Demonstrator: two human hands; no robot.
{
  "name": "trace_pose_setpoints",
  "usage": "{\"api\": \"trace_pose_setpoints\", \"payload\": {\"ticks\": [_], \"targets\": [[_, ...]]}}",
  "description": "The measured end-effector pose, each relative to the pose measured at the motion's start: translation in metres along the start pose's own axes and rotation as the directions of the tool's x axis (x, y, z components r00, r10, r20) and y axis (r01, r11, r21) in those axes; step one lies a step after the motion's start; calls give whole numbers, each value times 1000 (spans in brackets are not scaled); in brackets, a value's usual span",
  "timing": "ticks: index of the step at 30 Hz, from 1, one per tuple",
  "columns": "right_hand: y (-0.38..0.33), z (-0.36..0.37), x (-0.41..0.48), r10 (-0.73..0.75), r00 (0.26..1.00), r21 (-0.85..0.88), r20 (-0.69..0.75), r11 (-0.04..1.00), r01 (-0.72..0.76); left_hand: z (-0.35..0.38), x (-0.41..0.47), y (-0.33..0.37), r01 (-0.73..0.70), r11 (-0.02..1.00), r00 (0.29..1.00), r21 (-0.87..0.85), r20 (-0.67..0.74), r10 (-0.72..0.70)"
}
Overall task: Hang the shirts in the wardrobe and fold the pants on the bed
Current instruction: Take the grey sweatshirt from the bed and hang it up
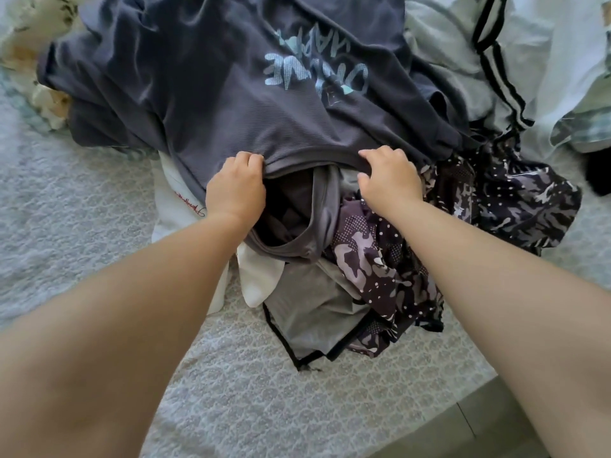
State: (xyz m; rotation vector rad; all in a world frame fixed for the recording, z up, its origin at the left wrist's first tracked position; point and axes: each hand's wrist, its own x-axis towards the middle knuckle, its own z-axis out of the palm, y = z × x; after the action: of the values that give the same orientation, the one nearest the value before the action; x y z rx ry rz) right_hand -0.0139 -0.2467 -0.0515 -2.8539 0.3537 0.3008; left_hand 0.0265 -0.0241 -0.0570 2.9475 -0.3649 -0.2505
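On the bed (66, 226), the left hand (236, 190) curls its fingers over the collar of the dark grey shirt (215, 77). The shirt tops the clothes pile, collar toward the person, long axis running away, its far end cut off. The right hand (388, 180) grips the collar likewise, above a half-hidden camouflage garment (380, 259).

Before you lies a slate-grey shirt (231, 77) printed with pale blue-white lettering. Beside it you see a camouflage garment (380, 266) in dark purple and grey with white dots, a light grey garment (317, 312) edged black, a white garment (175, 200) with red script, and the bed cover (82, 209) in pale grey lattice.
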Motion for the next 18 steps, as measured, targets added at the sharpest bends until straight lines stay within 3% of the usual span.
{"api": "trace_pose_setpoints", "payload": {"ticks": [4,6,8,9,10,12,13,16,18], "targets": [[-2,6,-4,17,1000,24,-9,1000,-17,-5,10,-9,-82,997,996,-5,-21,82],[-9,6,-11,78,994,175,-76,983,-63,-13,12,-8,-143,990,990,-6,-21,142],[-23,4,-17,242,969,432,-44,880,-200,-23,7,-2,-202,979,979,-33,-23,201],[-32,1,-19,336,941,584,48,755,-299,-28,2,3,-227,972,974,-55,-28,226],[-41,-2,-21,397,897,720,196,563,-406,-34,-4,7,-247,966,969,-77,-33,245],[-58,-9,-28,362,774,800,520,110,-589,-46,-18,16,-270,956,963,-117,-30,269],[-63,-13,-32,295,730,776,616,-67,-628,-51,-25,21,-280,951,960,-134,-21,280],[-68,-22,-40,229,690,714,687,-390,-581,-69,-48,35,-330,928,940,-170,27,339],[-66,-27,-43,288,659,698,695,-492,-521,-80,-64,43,-353,907,926,-228,55,374]]}}
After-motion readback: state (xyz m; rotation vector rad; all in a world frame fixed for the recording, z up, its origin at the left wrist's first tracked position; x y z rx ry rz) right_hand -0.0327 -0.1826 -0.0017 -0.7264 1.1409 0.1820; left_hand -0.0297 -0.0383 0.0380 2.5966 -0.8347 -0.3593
